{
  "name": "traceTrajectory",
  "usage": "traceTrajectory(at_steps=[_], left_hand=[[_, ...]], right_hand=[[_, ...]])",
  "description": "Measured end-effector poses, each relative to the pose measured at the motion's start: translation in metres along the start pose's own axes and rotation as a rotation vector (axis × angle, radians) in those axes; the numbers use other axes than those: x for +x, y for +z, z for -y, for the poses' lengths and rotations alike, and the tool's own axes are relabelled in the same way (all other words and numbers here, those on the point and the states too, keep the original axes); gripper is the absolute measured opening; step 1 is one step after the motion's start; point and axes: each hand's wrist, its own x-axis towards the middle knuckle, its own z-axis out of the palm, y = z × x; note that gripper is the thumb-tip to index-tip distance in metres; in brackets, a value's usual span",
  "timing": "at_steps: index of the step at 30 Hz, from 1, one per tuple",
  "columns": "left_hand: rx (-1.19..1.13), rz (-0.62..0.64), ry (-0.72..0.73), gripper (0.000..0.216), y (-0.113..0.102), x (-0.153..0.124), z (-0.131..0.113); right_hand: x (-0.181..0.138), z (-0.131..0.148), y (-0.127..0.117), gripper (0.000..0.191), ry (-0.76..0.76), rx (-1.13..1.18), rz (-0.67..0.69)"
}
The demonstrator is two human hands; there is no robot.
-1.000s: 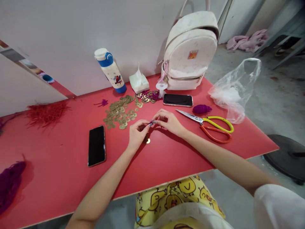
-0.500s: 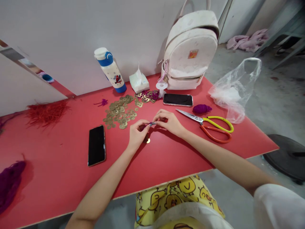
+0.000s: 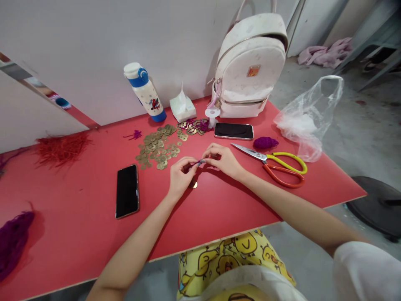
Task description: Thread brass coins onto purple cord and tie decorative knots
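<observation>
My left hand point(image 3: 182, 175) is closed in a pinch on a thin purple yarn point(image 3: 199, 162). Facing it, my right hand point(image 3: 223, 160) pinches the same small bit of yarn, thumb against forefinger. The fingertips of both hands nearly meet, and most of the yarn is hidden by them. Just below the left fingers, one brass coin point(image 3: 194, 185) shows at the table, partly covered by the hand. Behind the hands lies a spread of brass coins with holes point(image 3: 156, 144), and more coins mixed with purple yarn point(image 3: 196, 125) lie behind those.
Scissors point(image 3: 266, 158), a purple yarn ball point(image 3: 265, 143) and a phone point(image 3: 233, 131) lie right; another phone point(image 3: 127, 191) lies left. At the back stand a bottle point(image 3: 147, 94), tissues point(image 3: 183, 109), a white spool point(image 3: 212, 117) and a backpack point(image 3: 250, 67). Red strands point(image 3: 62, 147) lie far left.
The fingertips have shifted very slightly around the yarn. Both hands keep their pinch, and everything else on the table stays where it was.
</observation>
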Motion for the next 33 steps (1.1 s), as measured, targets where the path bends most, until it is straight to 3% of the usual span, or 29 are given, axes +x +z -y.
traceTrajectory(at_steps=[12,18,33], left_hand=[[-0.138,-0.026,-0.127,0.012,0.0005,-0.0003,-0.0028],[-0.140,-0.020,-0.129,0.013,0.0011,-0.0009,-0.0039],[-0.056,-0.001,-0.009,0.009,-0.0002,0.0007,0.0004]], right_hand=[[-0.0011,0.0062,0.0013,0.020,0.022,0.021,0.004],[-0.0030,0.0075,0.0030,0.013,0.000,0.032,0.018],[-0.0011,0.0092,0.0002,0.017,0.023,0.039,0.000]])
